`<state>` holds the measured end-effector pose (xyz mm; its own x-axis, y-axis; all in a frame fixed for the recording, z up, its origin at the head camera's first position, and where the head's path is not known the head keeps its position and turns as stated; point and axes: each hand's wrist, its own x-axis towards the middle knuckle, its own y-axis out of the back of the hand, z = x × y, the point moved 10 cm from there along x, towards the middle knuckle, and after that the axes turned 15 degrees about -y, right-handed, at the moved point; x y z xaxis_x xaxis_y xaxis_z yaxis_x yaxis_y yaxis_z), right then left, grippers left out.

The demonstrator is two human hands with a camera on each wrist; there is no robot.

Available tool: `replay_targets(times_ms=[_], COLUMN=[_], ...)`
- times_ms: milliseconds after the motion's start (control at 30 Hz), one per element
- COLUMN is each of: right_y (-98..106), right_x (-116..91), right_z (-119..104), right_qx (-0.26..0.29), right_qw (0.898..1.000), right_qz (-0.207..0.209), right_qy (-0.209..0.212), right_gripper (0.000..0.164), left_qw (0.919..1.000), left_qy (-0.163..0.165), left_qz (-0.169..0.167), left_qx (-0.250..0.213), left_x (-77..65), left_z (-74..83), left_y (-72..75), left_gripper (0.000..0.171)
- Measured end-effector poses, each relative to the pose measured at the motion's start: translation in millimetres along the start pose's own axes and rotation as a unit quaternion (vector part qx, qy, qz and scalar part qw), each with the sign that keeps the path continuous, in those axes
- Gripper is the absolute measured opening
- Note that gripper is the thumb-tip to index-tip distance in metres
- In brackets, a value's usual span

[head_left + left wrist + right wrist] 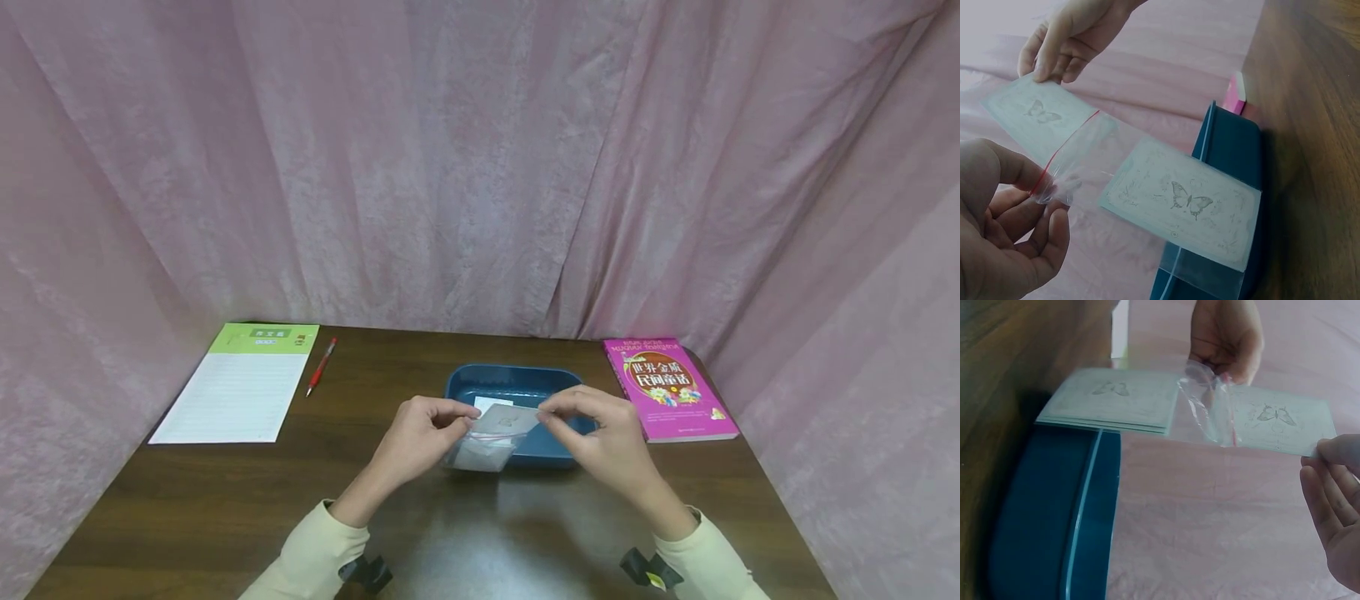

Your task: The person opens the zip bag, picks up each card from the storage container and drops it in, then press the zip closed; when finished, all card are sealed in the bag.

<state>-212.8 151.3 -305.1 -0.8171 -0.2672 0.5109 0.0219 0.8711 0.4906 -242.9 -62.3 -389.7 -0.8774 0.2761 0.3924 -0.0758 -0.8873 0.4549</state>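
My left hand [420,437] pinches the mouth of a clear zip bag [1088,164] beside its red seal line. Inside the bag lies a small stack of pale cards [1110,400], the top one printed with a butterfly. Between thumb and fingers, my right hand [603,429] pinches the outer end of a single butterfly card [1041,115], whose other end is within the bag's mouth. Bag and card hang over the near part of a dark blue tray [517,373]. A white piece [491,403] shows inside the tray, partly hidden behind the card.
A lined pad with a green header [232,392] lies at the left of the wooden table [247,508], with a red pen [322,367] beside it. To the right lies a pink book [670,392]. Pink curtains [450,167] hang behind and at both sides.
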Motion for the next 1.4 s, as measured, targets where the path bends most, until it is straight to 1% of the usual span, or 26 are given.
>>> replay_targets(times_ms=[133,233,300,467,567,667,900,1067,1200,1400], right_y=[-5.8,-7.9,-9.4,-12.6,-14.2,-17.2,-25.7,-31.0,-34.3,-39.7], right_x=[-2.8,-4.8,-5.7,-7.3,-8.2,-9.5,-10.8,-9.7,-8.4,-6.9], right_z=[-5.7,-9.1,-9.7,-7.4,-4.8,-2.1,3.5,5.6,8.3,13.1], right_qx=[-0.002,-0.005,-0.008,-0.014,-0.015,-0.015,-0.006,-0.006,-0.013,-0.042], right_qw=[0.999,0.997,0.997,0.996,0.997,0.996,0.995,0.995,0.995,0.996], right_qz=[-0.004,-0.001,0.000,-0.003,-0.001,0.000,-0.002,-0.003,-0.013,-0.034], right_qy=[0.046,0.072,0.080,0.083,0.082,0.086,0.096,0.103,0.096,0.070], right_gripper=[0.020,0.016,0.015,0.018,0.024,0.027,0.016,0.021,0.023,0.018], left_qw=[0.9999,0.9998,0.9998,0.9999,0.9999,0.9999,0.9998,0.9998,0.9997,0.9995], left_qy=[-0.009,-0.013,-0.013,-0.007,-0.004,-0.003,-0.011,-0.015,-0.014,-0.015], left_qz=[0.007,0.011,0.011,0.010,0.010,0.010,0.011,0.015,0.017,0.022], left_qx=[-0.004,-0.005,-0.007,-0.009,-0.008,-0.008,-0.008,-0.006,-0.012,-0.015], left_x=[0.4,0.5,0.6,0.2,-0.5,-1.0,-0.7,-0.7,-0.2,1.5], left_z=[1.7,2.8,3.3,4.6,5.0,5.3,6.5,6.0,5.7,6.0], left_y=[0.5,1.3,1.6,1.8,1.8,1.7,2.4,4.2,4.5,5.6], left_gripper=[0.015,0.014,0.014,0.015,0.015,0.016,0.014,0.015,0.015,0.016])
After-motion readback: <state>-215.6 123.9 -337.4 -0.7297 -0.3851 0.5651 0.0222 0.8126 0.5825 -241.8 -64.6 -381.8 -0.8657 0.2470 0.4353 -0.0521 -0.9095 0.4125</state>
